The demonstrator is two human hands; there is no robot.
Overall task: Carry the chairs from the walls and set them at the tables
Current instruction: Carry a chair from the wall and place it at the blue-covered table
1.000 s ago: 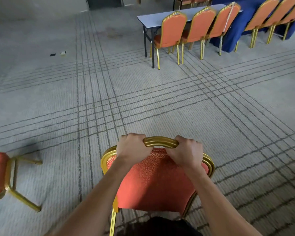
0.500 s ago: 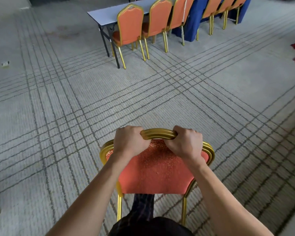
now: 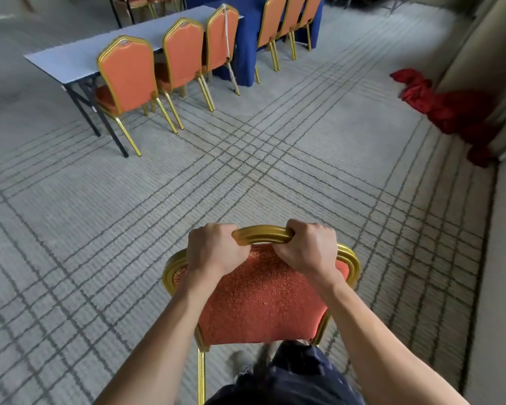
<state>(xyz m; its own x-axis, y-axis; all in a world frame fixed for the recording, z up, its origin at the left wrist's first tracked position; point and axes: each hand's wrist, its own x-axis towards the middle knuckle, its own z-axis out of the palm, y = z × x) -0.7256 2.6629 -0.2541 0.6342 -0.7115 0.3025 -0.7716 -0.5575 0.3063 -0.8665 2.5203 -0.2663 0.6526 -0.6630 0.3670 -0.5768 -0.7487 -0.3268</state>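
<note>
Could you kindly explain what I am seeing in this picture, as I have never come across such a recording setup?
There is no machine here. A person wears one wide-angle camera on the head, looking forward and down, so you see their own arms. The left grip and right grip, both bare hands, curl round the gold top rail of an orange chair. Ahead on the striped carpet, three matching chairs stand at a grey folding table, with more at a blue-draped table. A red cloth lies by the right wall.
</note>
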